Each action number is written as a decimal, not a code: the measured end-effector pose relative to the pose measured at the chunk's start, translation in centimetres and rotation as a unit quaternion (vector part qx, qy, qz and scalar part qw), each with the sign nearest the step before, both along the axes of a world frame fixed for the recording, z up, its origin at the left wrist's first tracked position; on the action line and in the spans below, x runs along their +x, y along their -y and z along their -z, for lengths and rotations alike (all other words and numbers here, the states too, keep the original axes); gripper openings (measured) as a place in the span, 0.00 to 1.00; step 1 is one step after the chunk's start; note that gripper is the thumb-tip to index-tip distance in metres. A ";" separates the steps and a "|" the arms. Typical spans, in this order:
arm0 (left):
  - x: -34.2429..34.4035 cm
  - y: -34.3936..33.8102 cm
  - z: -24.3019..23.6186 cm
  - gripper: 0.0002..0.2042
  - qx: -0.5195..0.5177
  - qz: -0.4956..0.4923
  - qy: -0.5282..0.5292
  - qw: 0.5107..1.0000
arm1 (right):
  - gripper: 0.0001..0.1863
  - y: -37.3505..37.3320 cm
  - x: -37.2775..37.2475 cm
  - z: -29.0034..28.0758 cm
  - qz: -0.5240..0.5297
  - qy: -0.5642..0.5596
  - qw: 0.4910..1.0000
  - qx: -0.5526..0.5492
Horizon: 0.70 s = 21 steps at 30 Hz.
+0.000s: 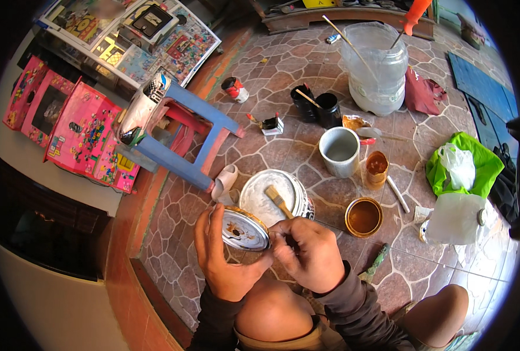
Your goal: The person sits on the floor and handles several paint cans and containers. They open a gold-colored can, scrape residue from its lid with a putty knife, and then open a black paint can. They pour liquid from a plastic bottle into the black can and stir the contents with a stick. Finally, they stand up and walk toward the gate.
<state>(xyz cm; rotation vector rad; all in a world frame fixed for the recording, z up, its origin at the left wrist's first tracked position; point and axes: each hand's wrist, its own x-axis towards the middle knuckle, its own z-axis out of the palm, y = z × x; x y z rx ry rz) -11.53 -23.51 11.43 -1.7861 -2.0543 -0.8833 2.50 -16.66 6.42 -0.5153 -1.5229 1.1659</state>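
On the stone-patterned floor (283, 64) stands a round white tub (255, 197), just before which the right hand (311, 253), fingers bent inward but their hold impossible to tell, and the left hand (227, 260), grasping, meet at a tilted, brown-stained metal tin lid (247, 235), near a flat paintbrush (278, 200) lying on the tub.
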 end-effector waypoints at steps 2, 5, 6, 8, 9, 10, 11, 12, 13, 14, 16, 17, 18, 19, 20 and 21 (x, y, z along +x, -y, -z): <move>0.0 0.0 0.0 0.46 0.000 -0.001 -0.015 1.000 | 0.09 0.1 -0.2 0.0 0.012 0.014 1.000 0.009; -0.1 0.0 0.0 0.46 0.008 0.015 -0.040 0.999 | 0.10 0.2 -0.7 0.1 0.048 0.056 0.997 0.031; -0.1 -0.1 0.0 0.46 0.010 0.023 -0.044 0.999 | 0.11 0.2 -0.9 0.2 0.055 0.060 0.996 0.038; -0.1 -0.1 0.0 0.46 0.008 0.018 -0.047 0.999 | 0.12 0.3 -1.2 0.3 0.070 0.067 0.994 0.051; 0.0 -0.1 0.0 0.46 0.006 0.016 -0.045 0.999 | 0.11 0.3 -1.4 0.5 0.074 0.072 0.993 0.052; 0.0 -0.1 0.0 0.46 0.003 0.014 -0.040 0.999 | 0.11 0.4 -1.5 0.6 0.079 0.075 0.993 0.051; 0.1 -0.1 0.0 0.46 0.000 0.012 -0.035 0.999 | 0.10 0.4 -1.6 0.8 0.085 0.077 0.992 0.053; 0.1 0.0 0.0 0.47 -0.003 0.014 -0.019 1.000 | 0.10 0.4 -1.7 0.9 0.066 0.062 0.995 0.032; 0.1 0.0 0.0 0.47 -0.007 0.010 -0.025 1.000 | 0.10 0.3 -1.7 1.1 0.049 0.045 0.998 0.014; 0.1 0.0 -0.1 0.46 -0.011 0.009 -0.020 1.000 | 0.10 0.3 -1.7 1.3 0.036 0.026 0.999 -0.004; 0.1 0.0 -0.1 0.46 -0.019 0.010 -0.005 1.000 | 0.09 0.3 -1.5 1.7 -0.025 -0.002 0.998 -0.062; 0.0 0.0 0.0 0.46 -0.022 0.012 0.006 1.000 | 0.09 0.3 -1.3 1.8 -0.044 -0.011 0.996 -0.082; 0.0 0.0 0.0 0.46 -0.027 0.014 0.029 0.999 | 0.09 0.2 -1.2 2.0 -0.076 -0.028 0.991 -0.111; -0.1 0.0 0.0 0.46 -0.025 0.017 0.027 0.999 | 0.09 0.1 -1.1 2.1 -0.100 -0.038 0.986 -0.132; -0.2 -0.1 0.1 0.46 -0.025 0.021 0.036 0.999 | 0.10 0.0 -1.0 2.3 -0.119 -0.043 0.981 -0.148; -0.2 -0.1 0.1 0.46 -0.026 0.027 0.059 0.998 | 0.08 -0.1 -0.9 2.4 -0.142 -0.056 0.976 -0.155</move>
